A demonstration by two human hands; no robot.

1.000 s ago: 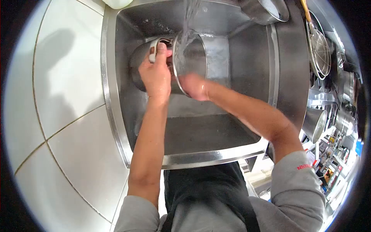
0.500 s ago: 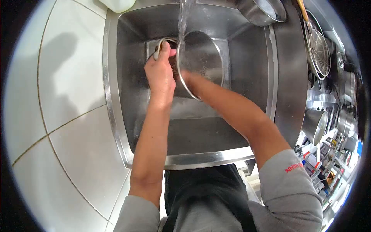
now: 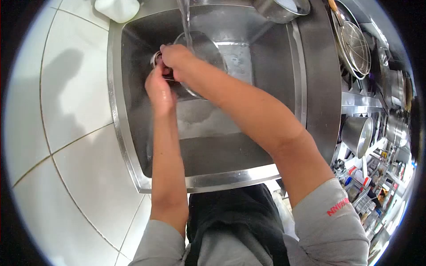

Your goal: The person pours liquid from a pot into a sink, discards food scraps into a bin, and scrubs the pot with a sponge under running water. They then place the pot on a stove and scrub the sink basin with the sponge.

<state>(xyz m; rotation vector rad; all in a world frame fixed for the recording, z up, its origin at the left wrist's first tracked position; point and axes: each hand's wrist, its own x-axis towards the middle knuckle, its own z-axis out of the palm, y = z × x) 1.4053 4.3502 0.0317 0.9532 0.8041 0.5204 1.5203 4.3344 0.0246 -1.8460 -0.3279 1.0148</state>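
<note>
In the left part of a steel sink (image 3: 213,155) my left hand (image 3: 159,88) is closed on a small round-rimmed vessel (image 3: 154,57), mostly covered by my hands. It has a pale curved edge and something dark inside. My right hand (image 3: 176,56) bends over the same vessel from the right, its fingers closed at the rim. Whether they grip the vessel or something small in it is hidden. Just to the right, a wide round metal bowl (image 3: 208,55) stands in the sink, partly behind my right forearm. Running water (image 3: 183,20) falls from above near the bowl's left rim.
A white plastic container (image 3: 117,9) stands at the sink's back left corner. A steel pot (image 3: 277,9) rests at the back right edge. Farther right are a wire skimmer (image 3: 356,48) and a saucepan (image 3: 358,135). White tiles (image 3: 80,88) line the left side.
My right hand has come out of the wide bowl and moved left to the small vessel. My left hand still holds that vessel, now lower and turned. The view has shifted slightly.
</note>
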